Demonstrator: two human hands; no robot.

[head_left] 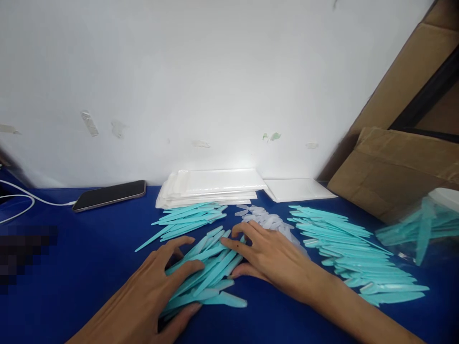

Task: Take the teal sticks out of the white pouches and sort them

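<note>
A loose bundle of turquoise eyebrow razors (211, 267) lies between my two hands in the middle of the blue table. Curved around its left side is my left hand (161, 277), the thumb and fingers spread across the razors. My right hand (265, 253) closes on the bundle's right end, its fingers bent around the tips; part of its grip is hidden. Just beyond my right hand sits a heap of translucent plastic caps (267, 219), partly covered by it. More turquoise razors (193, 217) lie behind my left hand.
A long row of turquoise razors (355, 248) spreads to the right, beside a clear container (430, 224) holding more. White packets (218, 184) are stacked against the wall, with another flat packet (299, 188) alongside. A phone (111, 195) with a cable lies left; cardboard (398, 167) stands right.
</note>
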